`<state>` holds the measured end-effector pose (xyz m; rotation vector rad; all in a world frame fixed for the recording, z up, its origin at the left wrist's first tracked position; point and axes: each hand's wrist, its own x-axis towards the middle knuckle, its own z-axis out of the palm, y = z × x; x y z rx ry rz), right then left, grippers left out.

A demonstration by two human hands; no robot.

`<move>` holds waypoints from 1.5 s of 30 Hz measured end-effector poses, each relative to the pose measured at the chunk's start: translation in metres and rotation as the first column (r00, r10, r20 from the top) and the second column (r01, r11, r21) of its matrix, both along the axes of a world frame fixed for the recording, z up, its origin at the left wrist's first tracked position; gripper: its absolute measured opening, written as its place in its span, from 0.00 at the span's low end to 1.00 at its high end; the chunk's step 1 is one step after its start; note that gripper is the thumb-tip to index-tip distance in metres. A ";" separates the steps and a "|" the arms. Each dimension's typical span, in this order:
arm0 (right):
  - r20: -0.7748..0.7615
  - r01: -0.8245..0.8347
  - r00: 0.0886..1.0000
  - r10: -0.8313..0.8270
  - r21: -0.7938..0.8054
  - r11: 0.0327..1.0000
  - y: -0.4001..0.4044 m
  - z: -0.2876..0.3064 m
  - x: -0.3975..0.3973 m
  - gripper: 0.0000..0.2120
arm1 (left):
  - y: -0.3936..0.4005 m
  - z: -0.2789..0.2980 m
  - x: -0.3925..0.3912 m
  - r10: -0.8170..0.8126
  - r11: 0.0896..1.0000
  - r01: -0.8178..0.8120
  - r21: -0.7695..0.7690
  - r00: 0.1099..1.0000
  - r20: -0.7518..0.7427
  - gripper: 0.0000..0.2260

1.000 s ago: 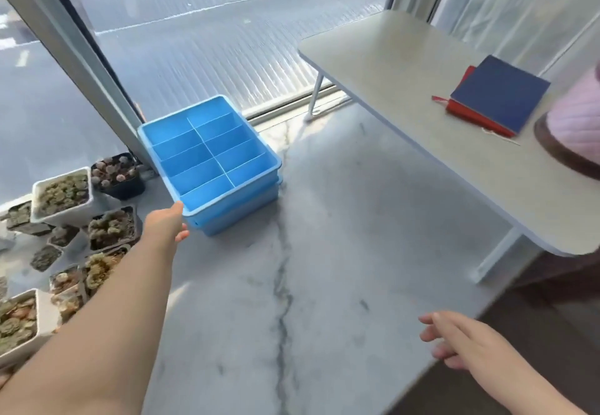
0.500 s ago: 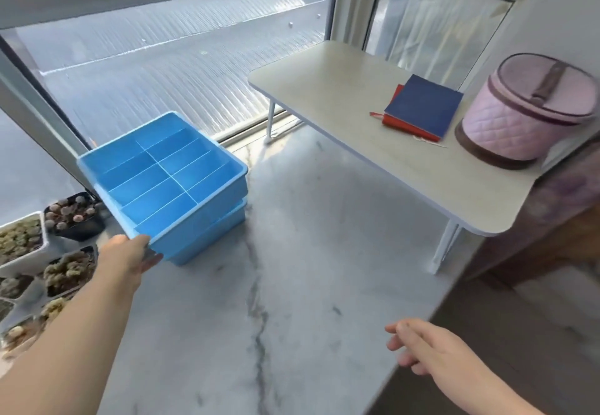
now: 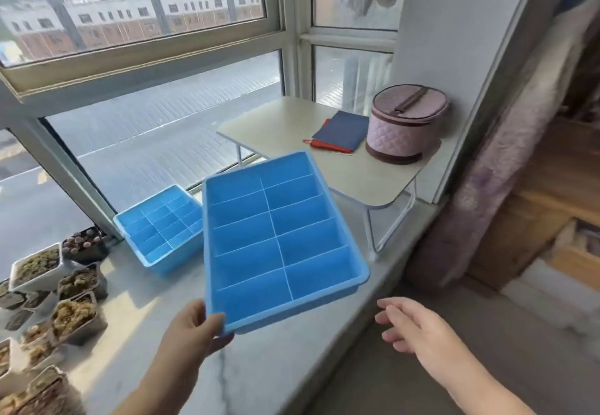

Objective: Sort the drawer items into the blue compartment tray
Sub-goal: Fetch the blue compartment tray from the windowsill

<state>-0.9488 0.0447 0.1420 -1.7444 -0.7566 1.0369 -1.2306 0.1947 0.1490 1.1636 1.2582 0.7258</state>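
Two blue compartment trays in view: one tray [image 3: 276, 242] is pinched at its near corner by the left hand [image 3: 191, 330] and held tilted above the sill [image 3: 292, 366], all compartments empty. Second tray [image 3: 159, 229] is left by the window. Right hand [image 3: 412, 327] is kept open, empty. Nothing sorted yet; drawer items not seen.

Daylight pours through the window [image 3: 156, 96] ahead of me, bright and flat, leaving a pale patch on the marble sill [image 3: 136, 310]. Wide-angle bending curves the frame edges; my right hand [image 3: 418, 327] looks slightly motion-blurred.
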 end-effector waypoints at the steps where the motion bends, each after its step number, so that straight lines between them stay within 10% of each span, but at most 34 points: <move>1: -0.007 0.047 0.999 -0.047 0.028 0.998 -0.019 0.002 0.011 0.07 | -0.021 0.000 0.017 -0.046 0.999 0.046 -0.007 0.999 -0.006 0.10; 5: -0.022 0.233 0.973 -0.231 0.101 0.967 -0.101 0.009 0.060 0.07 | -0.097 -0.001 0.090 -0.223 0.974 0.222 -0.041 0.975 -0.011 0.06; 8: -0.024 0.350 0.937 -0.349 0.088 0.933 -0.165 0.009 0.099 0.06 | -0.139 0.003 0.141 -0.379 0.925 0.379 -0.010 0.923 -0.069 0.22; 13: -0.126 0.484 0.864 -0.487 -0.053 0.873 -0.247 0.003 0.154 0.03 | -0.169 0.007 0.225 -0.559 0.792 0.594 0.144 0.799 -0.219 0.10; 21: -0.452 0.772 0.522 -0.724 -0.111 0.626 -0.266 -0.007 0.200 0.08 | -0.158 -0.014 0.379 -0.644 0.756 0.651 0.067 0.759 -0.098 0.22; 29: -0.537 0.919 0.302 -0.788 -0.056 0.390 -0.230 -0.008 0.268 0.10 | -0.191 -0.034 0.531 -0.917 0.398 0.912 -0.095 0.395 -0.049 0.14; 45: -0.503 0.994 0.061 -0.862 -0.047 0.098 -0.373 -0.026 0.577 0.04 | -0.256 -0.018 0.802 -0.926 0.375 0.915 -0.150 0.363 -0.101 0.09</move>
